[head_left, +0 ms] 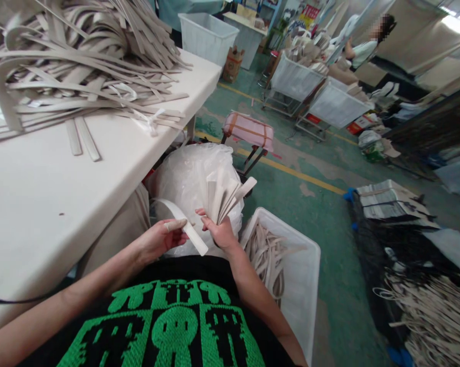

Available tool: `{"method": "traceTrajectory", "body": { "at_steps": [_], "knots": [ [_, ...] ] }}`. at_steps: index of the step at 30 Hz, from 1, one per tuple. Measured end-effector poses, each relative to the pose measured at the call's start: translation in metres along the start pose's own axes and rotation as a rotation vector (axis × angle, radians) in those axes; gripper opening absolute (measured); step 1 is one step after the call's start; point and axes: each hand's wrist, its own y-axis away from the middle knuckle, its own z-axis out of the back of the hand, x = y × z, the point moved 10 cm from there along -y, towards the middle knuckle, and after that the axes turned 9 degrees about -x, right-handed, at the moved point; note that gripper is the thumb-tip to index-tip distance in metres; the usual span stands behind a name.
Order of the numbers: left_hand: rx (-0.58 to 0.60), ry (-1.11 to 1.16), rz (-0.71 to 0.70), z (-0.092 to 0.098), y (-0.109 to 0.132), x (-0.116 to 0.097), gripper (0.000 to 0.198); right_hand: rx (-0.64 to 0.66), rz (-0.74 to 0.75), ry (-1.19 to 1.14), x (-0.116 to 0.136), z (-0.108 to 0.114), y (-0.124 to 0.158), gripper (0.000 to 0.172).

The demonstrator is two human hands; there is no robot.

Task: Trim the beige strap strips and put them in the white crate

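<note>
Pinched between the thumb and fingers of my left hand (172, 233) is a single pale strip (197, 240), slanting down to the right. Close beside it, my right hand (219, 230) grips a fanned bundle of beige strips (224, 200) at its lower end, the free ends spreading upward. Both hands are over a clear plastic bag (184, 173) in front of my body. On the white table (31, 204) at the left lies a large heap of similar strips (96, 66), with two short strips (82, 138) near its front edge.
A white bin (302, 285) holding strips stands at my right. Beyond the bag is a pink-topped stool (249, 131). More strips (436, 316) lie at the lower right. Loaded carts (297, 79) and a person (363, 51) are farther back.
</note>
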Motion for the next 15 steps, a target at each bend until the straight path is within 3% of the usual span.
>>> {"method": "traceTrajectory", "body": {
  "at_steps": [5,8,12,15],
  "knots": [
    [0.165,-0.017,0.068,-0.021,0.015,0.016,0.028,0.316,0.04,-0.043,-0.009,-0.038,0.004,0.034],
    [0.221,-0.081,0.085,-0.026,0.019,0.024,0.033,0.386,-0.001,-0.077,-0.014,-0.046,0.005,0.04],
    [0.216,-0.026,0.173,-0.019,0.012,0.034,0.037,0.316,-0.015,-0.035,-0.01,-0.027,0.011,0.037],
    [-0.035,0.144,0.192,0.015,-0.012,0.03,0.033,0.227,-0.07,-0.002,-0.01,0.012,0.031,0.039]
  ]
}}
